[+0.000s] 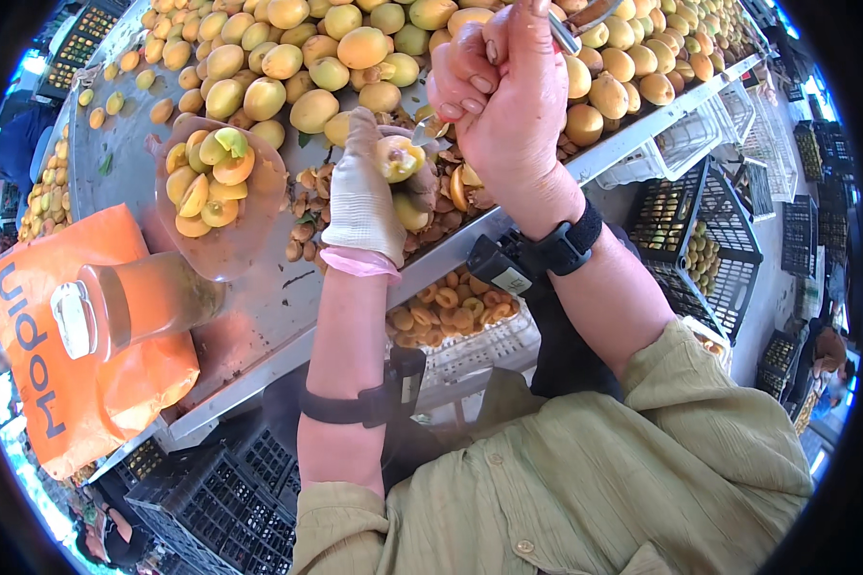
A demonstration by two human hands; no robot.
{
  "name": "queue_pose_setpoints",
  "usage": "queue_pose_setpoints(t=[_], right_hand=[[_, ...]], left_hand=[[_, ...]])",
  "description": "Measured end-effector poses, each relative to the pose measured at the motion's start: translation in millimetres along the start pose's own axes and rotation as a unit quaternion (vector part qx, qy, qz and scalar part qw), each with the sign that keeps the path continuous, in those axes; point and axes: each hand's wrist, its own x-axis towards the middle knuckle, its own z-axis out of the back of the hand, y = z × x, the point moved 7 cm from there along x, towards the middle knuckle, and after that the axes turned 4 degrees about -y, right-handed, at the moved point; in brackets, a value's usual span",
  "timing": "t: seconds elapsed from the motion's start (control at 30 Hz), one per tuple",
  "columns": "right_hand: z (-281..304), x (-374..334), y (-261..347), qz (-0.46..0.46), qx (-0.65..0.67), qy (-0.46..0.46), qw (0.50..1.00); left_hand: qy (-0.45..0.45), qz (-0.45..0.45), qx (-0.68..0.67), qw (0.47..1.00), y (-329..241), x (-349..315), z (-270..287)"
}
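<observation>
In the head view, the left hand (pixel 362 196), in a pale work glove with a pink cuff, is closed around a yellow fruit (pixel 398 156) whose cut face shows, held just above the near edge of the metal table (pixel 259 307). The right hand (pixel 503 96) is bare and clenched around the handle of a small knife (pixel 573 27), with the blade end hidden between hand and fruit, so where it touches cannot be told. Under both hands lies a heap of brown pits (pixel 307 216) mixed with a few fruit halves. Behind them a large pile of whole yellow fruit (pixel 288 57) covers the far part of the table. To the left, a clear plastic bowl (pixel 244 240) stands on the table and holds a handful of cut fruit halves (pixel 206 177). Nearer the person, a plastic bottle (pixel 134 307) with a white cap lies on an orange bag (pixel 77 383) at the table's left end. Below the table edge, between the forearms, a white crate (pixel 489 350) holds pitted fruit halves (pixel 451 311) with their hollows showing. To the right, a dark crate (pixel 729 240) tilts against the table and holds a small load of whole fruit (pixel 702 257). More dark crates (pixel 211 508) stand on the floor at lower left. Both wrists carry black straps, and the person wears an olive shirt.
</observation>
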Motion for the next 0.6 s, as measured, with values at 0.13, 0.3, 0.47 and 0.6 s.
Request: queue_pose_setpoints(t=[0.13,0.3,0.47,0.6], right_hand=[[-9.0,-4.2,1.7,0.044,-0.076,0.059,0.994],[-18.5,-14.8,-3.9,0.105,-0.191,0.186,0.958],[-29.1,-21.0,-12.1,0.148,-0.288,0.252,0.912],[-17.3,-13.2,-15.0,0.128,-0.255,0.126,0.95]], left_hand=[[0.029,0.02,0.051,0.998,4.8,-2.4,-5.4],[0.028,0.015,0.034,0.999,10.2,0.5,-10.1],[0.055,-0.12,0.105,0.986,11.4,14.3,0.2],[0.054,-0.145,0.117,0.981,-1.3,0.3,-4.2]])
